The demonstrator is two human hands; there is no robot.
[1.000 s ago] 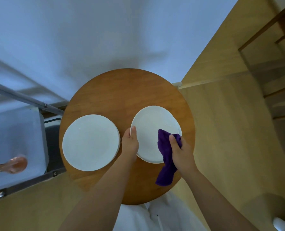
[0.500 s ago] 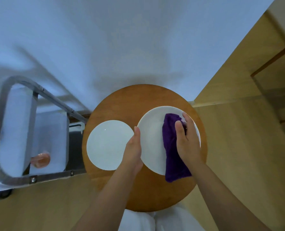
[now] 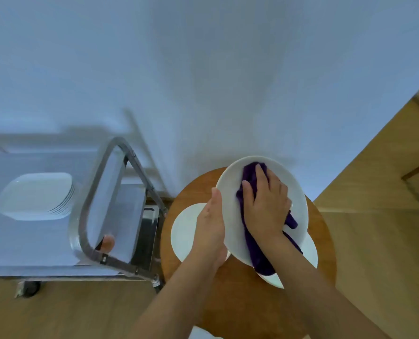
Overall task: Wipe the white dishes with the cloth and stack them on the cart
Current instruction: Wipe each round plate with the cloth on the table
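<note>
Right hand [image 3: 264, 204] flat atop purple cloth [image 3: 257, 253]

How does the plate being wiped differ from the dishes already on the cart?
The held plate is round, the cart stack squarish. The held plate is single, tilted, gripped by the left hand, the right hand pressing the purple cloth; the cart stack lies flat, untouched. Both are white.

Cart handle [image 3: 120, 192] stands between table [image 3: 247, 302] and stacked dishes [image 3: 36, 195].
</note>
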